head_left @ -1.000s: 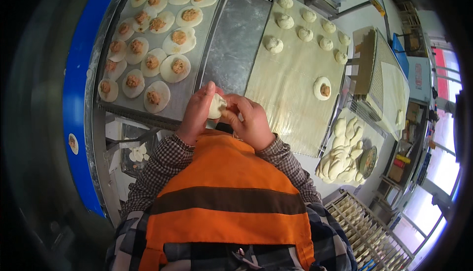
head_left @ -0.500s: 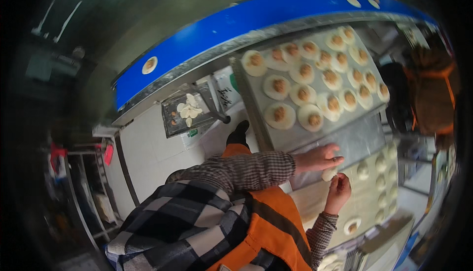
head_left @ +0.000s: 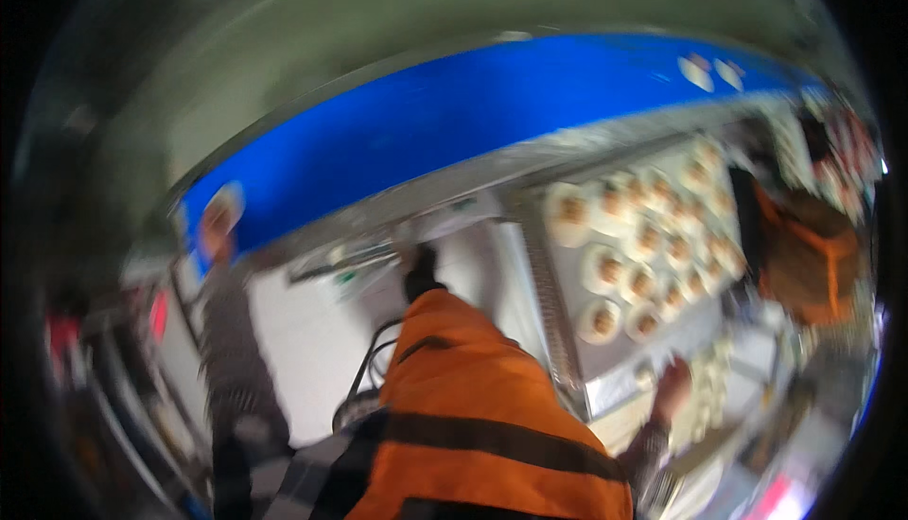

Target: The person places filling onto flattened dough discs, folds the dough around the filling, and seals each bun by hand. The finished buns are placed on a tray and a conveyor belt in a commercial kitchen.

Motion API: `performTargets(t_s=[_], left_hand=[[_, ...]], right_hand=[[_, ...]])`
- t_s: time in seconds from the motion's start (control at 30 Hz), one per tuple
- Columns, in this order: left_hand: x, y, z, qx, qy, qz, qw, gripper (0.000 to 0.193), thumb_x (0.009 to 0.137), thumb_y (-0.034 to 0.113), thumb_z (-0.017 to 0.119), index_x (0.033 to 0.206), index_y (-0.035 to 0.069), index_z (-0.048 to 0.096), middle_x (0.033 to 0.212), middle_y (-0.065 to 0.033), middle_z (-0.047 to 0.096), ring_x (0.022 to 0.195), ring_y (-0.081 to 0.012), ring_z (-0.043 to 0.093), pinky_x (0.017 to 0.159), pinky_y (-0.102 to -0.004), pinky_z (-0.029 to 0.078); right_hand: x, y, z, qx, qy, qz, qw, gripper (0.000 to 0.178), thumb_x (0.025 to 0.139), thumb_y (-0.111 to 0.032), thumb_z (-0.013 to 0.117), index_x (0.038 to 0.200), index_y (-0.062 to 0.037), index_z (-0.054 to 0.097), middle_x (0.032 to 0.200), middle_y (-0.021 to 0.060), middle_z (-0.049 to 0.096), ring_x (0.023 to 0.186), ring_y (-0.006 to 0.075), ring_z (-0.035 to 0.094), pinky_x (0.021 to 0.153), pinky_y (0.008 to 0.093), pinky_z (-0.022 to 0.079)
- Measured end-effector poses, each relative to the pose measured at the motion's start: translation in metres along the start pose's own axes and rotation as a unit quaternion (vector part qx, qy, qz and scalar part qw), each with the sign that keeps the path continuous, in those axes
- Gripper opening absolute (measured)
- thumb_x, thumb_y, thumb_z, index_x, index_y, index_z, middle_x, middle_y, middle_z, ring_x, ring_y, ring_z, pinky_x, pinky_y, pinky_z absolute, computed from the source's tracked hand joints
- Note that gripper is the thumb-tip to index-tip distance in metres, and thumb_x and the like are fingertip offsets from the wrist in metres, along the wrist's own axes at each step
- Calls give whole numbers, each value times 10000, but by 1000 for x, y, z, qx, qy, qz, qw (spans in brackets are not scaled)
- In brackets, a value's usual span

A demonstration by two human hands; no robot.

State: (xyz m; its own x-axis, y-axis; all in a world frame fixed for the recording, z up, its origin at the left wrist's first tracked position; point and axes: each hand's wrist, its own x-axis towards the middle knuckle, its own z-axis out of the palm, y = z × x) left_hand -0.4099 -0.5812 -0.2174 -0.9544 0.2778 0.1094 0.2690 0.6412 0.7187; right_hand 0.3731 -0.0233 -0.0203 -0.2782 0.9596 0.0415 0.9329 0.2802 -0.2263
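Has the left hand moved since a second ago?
Yes: the left hand has gone from beside the tray to the blue belt, at its left-end dough round.

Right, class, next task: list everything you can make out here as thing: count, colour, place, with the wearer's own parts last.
Long worktop: one, blue, across the top
Far rounds: two, pale, worktop's right end
Near round: one, pale, worktop's left end
Tray: one, grey, right of centre
Filled rounds: many, blurred, pale with brownish filling, on tray
Small lump: one, pale, below tray
Brown shape: one, orange bands, far right
Floor: one, whitish, left of centre
Apron: one, orange with dark stripe, bottom
Left hand: one, bare, at near round
Right hand: one, bare, beside small lump
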Motion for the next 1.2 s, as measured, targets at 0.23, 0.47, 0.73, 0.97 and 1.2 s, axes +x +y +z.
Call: performTargets(t_s=[0.23,0.47,0.73,0.97,1.2], left_hand=[[-5,-24,-94,-140,8,-276,951,539,946,379,570,1327,8,486,1334,-166,489,1190,-270,496,984,-380,414],[19,-21,-93,66,2,-266,962,564,954,389,546,1365,20,426,1374,-170,439,1224,-286,465,997,-405,408],[30,-10,-104,150,14,-269,951,596,964,399,519,1407,34,357,1419,-174,382,1262,-304,429,1011,-435,402],[27,129,-43,-146,-6,-273,951,569,966,351,510,1415,49,336,1412,-156,381,1215,-309,446,994,-430,397],[-18,330,139,-585,-334,-320,667,679,834,437,482,1356,10,400,1318,-216,522,1033,-259,577,724,-337,519]], right_hand=[[106,-196,21,26,-34,-109,993,201,846,-124,603,1020,-51,673,890,177,669,792,327,657,693,388,518],[218,-278,48,35,-81,-186,979,209,872,-181,587,1026,-67,671,919,201,665,828,347,647,729,412,519],[445,-306,118,-51,81,-180,979,468,793,-121,644,1253,-103,563,1230,161,591,976,311,636,829,402,511],[482,-347,147,-103,-33,-359,927,282,832,-189,621,1087,-73,655,1026,164,670,975,344,623,830,396,492],[425,-356,155,167,-277,-16,946,404,853,-439,617,985,-69,711,927,152,702,862,304,671,768,421,524]])
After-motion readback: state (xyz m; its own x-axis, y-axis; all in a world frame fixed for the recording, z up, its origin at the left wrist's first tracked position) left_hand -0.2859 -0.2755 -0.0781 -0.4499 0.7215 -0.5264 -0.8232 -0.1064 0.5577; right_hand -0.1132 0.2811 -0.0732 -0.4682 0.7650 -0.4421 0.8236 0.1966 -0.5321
